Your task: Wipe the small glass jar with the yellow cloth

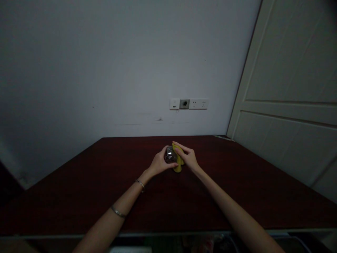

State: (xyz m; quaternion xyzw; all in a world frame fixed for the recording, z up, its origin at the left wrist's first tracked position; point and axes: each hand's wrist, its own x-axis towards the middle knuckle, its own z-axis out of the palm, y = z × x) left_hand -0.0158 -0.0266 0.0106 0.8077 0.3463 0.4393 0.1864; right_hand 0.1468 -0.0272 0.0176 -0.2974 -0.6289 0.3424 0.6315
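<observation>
Over the middle of the table, my left hand (158, 163) is closed round a shiny, rounded glass-like object (170, 154). A bright reflection shows on its dark surface, and I cannot make out its exact kind. My right hand (190, 159) grips a yellow cloth (178, 166) between thumb and fingers. The cloth lies against the right side of the shiny object, with its lower end hanging down. Part of the cloth is hidden behind my right fingers.
The dark red table (118, 151) reaches back to a pale wall (126, 63) with sockets (198, 104). A white panelled door (286, 84) stands at the right. Below the table's front edge, several dim items show.
</observation>
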